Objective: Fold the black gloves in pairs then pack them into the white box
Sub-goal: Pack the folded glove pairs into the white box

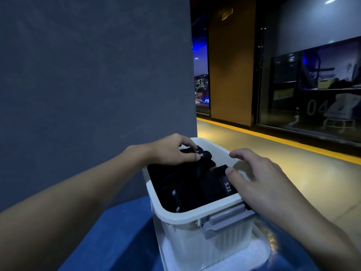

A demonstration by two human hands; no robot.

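Observation:
The white box (pixel 187 216) stands on a blue surface, filled with black gloves (pixel 187 182) that carry white "5.11" lettering. My left hand (pixel 172 151) reaches into the far left of the box, its fingertips pinching a folded black glove near the far rim. My right hand (pixel 259 178) lies over the right rim, fingers spread, thumb and fingertips pressing on a glove beside the lettering. A grey latch (pixel 224 220) hangs on the near wall of the box.
The box sits on its white lid (pixel 252 253) on the blue surface (pixel 117 237). A dark grey wall (pixel 93 75) rises close behind on the left. To the right lies a yellowish floor (pixel 293 163) with a yellow stripe and glass windows.

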